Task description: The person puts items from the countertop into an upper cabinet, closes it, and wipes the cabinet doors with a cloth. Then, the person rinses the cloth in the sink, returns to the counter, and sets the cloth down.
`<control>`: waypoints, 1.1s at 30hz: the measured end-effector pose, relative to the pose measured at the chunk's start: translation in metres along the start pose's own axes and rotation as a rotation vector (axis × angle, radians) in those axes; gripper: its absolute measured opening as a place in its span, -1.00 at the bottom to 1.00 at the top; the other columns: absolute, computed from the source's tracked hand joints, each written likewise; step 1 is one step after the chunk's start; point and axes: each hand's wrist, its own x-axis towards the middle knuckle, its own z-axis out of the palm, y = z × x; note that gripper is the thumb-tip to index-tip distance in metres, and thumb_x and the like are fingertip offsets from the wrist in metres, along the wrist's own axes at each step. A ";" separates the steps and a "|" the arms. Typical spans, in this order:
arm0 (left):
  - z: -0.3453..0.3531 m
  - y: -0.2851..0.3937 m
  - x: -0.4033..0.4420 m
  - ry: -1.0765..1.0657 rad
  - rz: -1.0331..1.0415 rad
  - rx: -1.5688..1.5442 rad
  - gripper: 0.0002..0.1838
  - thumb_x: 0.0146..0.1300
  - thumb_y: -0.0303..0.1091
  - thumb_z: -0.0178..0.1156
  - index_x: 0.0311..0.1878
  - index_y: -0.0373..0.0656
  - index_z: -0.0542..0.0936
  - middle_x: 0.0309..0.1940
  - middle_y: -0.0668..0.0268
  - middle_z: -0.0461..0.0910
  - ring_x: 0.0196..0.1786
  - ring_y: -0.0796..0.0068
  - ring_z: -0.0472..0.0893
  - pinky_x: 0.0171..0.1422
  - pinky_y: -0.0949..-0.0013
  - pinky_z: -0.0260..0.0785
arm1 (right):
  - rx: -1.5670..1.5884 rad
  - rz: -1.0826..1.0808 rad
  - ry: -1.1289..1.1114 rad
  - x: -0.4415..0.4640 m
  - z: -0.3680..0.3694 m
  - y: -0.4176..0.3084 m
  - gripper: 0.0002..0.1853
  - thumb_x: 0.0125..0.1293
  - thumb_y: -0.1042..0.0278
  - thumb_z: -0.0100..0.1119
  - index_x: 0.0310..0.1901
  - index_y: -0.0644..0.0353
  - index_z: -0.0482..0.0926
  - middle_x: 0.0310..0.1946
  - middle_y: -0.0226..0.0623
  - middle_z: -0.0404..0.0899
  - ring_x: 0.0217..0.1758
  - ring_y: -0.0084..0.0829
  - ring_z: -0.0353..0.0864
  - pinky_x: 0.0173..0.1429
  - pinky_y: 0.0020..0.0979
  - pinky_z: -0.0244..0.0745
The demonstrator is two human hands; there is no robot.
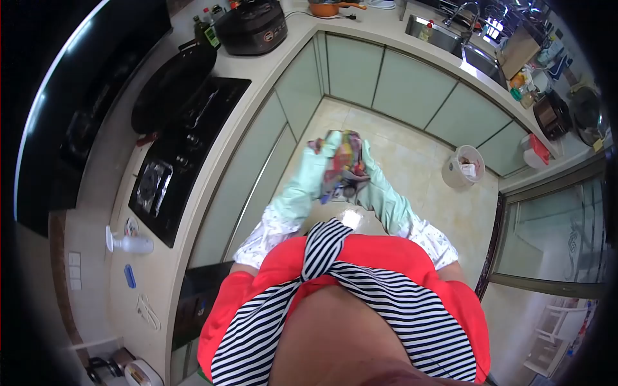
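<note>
Both of my hands wear mint-green rubber gloves with white patterned cuffs. In front of my body, a crumpled multicoloured cloth (346, 157) hangs between them, mostly red, yellow and purple. My left hand (315, 164) is closed on its left side, the fingers slightly blurred. On the opposite side my right hand (373, 177) grips the cloth, its fingers partly hidden behind the folds. Something greyish shows at the cloth's lower edge; I cannot make out what it is.
On the left counter are a gas hob (187, 161), a large black wok (174, 90) and a white spray bottle (129, 242). A dark rice cooker (252, 29) stands in the corner. The sink (444, 38) lies at the back right. A bin (462, 168) stands on the floor.
</note>
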 end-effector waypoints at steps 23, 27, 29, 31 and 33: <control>0.135 0.022 0.241 -0.733 0.015 0.049 -0.38 0.50 0.03 0.18 0.42 -0.22 0.40 0.19 0.27 0.58 0.18 0.45 0.56 0.29 0.35 0.41 | -0.146 -1.168 0.909 0.045 -0.065 -0.204 -0.42 0.40 0.15 0.36 0.34 0.20 0.41 0.13 -0.30 0.62 0.10 -0.39 0.65 0.17 -0.33 0.60; 0.171 -0.003 0.279 -0.871 0.038 -0.160 -0.31 0.45 0.02 0.25 0.47 -0.17 0.32 0.19 0.32 0.54 0.18 0.52 0.55 0.20 0.42 0.47 | -0.675 -1.057 1.279 0.053 -0.071 -0.241 -0.31 0.41 0.13 0.36 0.40 0.31 0.30 0.11 -0.20 0.61 0.04 -0.48 0.63 0.10 -0.44 0.57; 0.191 -0.043 0.327 -0.887 -0.004 -0.216 -0.30 0.45 -0.01 0.26 0.49 -0.17 0.30 0.20 0.33 0.54 0.15 0.54 0.56 0.19 0.39 0.50 | -0.852 -1.004 1.206 0.062 -0.069 -0.267 -0.43 0.43 0.21 0.32 0.33 0.32 0.40 0.08 -0.20 0.63 0.04 -0.49 0.63 0.10 -0.45 0.55; 0.186 -0.049 0.353 -0.854 -0.244 -0.348 -0.34 0.46 0.01 0.23 0.47 -0.12 0.33 0.22 0.32 0.54 0.21 0.47 0.57 0.27 0.33 0.48 | -0.992 -1.028 0.934 0.074 -0.062 -0.302 -0.57 0.43 0.29 0.28 0.22 0.33 0.52 0.01 -0.22 0.65 0.02 -0.52 0.63 0.08 -0.48 0.54; 0.188 -0.046 0.380 -0.803 -0.452 -0.457 -0.35 0.48 0.08 0.17 0.45 -0.11 0.34 0.31 0.25 0.52 0.33 0.31 0.55 0.44 0.10 0.40 | -0.779 -0.942 0.752 0.086 -0.080 -0.329 -0.69 0.41 0.37 0.26 0.11 0.29 0.60 -0.06 -0.29 0.67 -0.04 -0.53 0.63 0.06 -0.49 0.54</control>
